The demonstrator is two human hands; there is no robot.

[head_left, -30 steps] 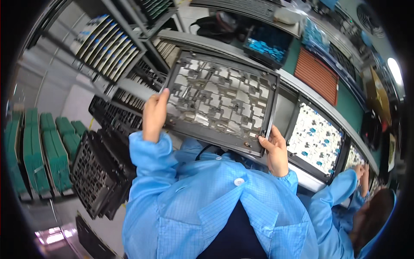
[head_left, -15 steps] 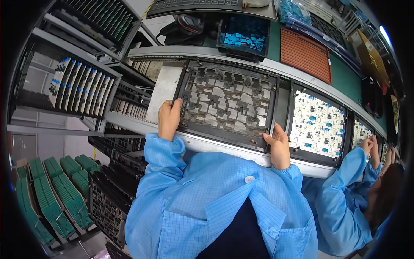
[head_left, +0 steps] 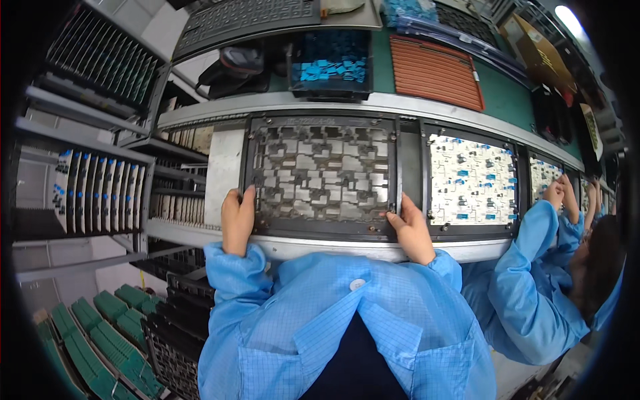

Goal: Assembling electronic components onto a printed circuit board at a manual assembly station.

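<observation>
A black carrier tray (head_left: 325,175) with grey cut-out pockets lies flat on the metal conveyor rails in front of me, with no circuit boards in its pockets. My left hand (head_left: 238,217) grips its left edge near the front corner, thumb on top and the other fingers partly hidden. At the front right corner my right hand (head_left: 411,229) holds the tray's edge, thumb over the rim and fingers along the side. To the right, past a narrow gap, sits a second carrier tray (head_left: 433,231) filled with white circuit boards (head_left: 473,179) bearing blue and black components.
Behind the rails stand a black bin (head_left: 331,88) of blue parts, a scanner (head_left: 237,63), a keyboard (head_left: 247,23) and an orange ribbed tray (head_left: 437,70). Racks of boards (head_left: 100,190) rise at left, above green board stacks (head_left: 110,337). A co-worker's hands (head_left: 560,193) work at right.
My view has turned, so the scene sits further left and more level. Both hands stay on the tray's edges, and the tray shows no clear shift along the rails.
</observation>
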